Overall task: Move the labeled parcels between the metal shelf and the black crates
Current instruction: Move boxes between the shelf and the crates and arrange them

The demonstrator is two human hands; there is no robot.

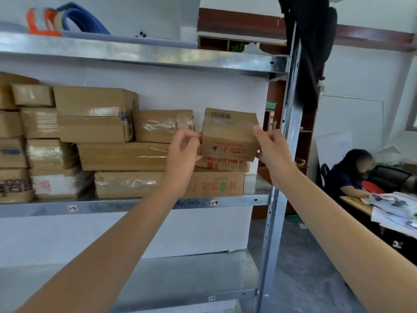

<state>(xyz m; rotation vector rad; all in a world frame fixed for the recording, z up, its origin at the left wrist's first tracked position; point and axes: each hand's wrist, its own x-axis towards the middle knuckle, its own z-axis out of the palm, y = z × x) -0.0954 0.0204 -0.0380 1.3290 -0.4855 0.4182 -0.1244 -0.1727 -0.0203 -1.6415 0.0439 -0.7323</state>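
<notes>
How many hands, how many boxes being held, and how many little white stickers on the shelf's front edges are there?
hands: 2, the left hand and the right hand, both gripping the box
held box: 1
white stickers: 3
total: 6

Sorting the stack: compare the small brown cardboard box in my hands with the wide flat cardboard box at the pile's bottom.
The small brown cardboard box is blocky; the wide flat cardboard box is longer and low. The small one is gripped by the left hand and right hand; the flat one lies on the metal shelf under other parcels. The small one bears a barcode; the flat one green and red print. Both are taped cardboard.
</notes>
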